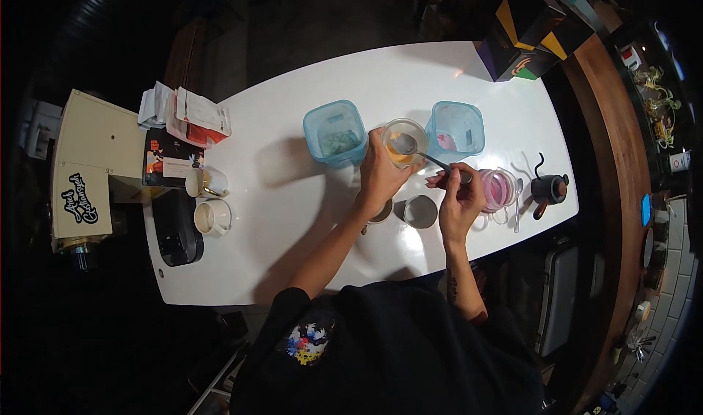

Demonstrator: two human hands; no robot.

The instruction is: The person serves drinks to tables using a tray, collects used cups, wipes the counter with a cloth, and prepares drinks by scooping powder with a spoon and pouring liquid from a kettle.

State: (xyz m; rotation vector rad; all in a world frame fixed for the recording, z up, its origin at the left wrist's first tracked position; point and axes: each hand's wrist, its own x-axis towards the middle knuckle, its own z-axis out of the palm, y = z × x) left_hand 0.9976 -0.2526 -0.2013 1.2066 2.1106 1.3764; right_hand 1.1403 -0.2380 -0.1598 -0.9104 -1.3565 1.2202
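Black T-shirt [395,356]: closest to the lens, your own, with a coloured print on the chest and both bare forearms reaching out over the white table [256,129].

Left hand: your left hand [377,175] is wrapped around a clear cup [416,131], lifted off the tabletop, between and near the two blue bins.

Right hand: your right hand [461,199] is closed around the dark handle of a spoon [433,160]; its metal bowl sits inside the cup, over something yellowish too small to identify.

Blue bins: the left bin [313,128] has greenish-grey contents, the right bin [458,113] something pink at its bottom.

Near your wrists: a grey metal cup [420,212] stands between your forearms; another vessel [381,211] is partly hidden by the left one. Pink jars [498,189], a loose teaspoon [518,206] and a black gooseneck kettle [551,188] stand or lie to the right.

Spill risk: tilting the cup or levering the spoon against its rim could probably tip contents onto the table or into a bin.

Knock risk: a low forearm could catch the grey cup; swinging your right hand outward could hit the pink jars.
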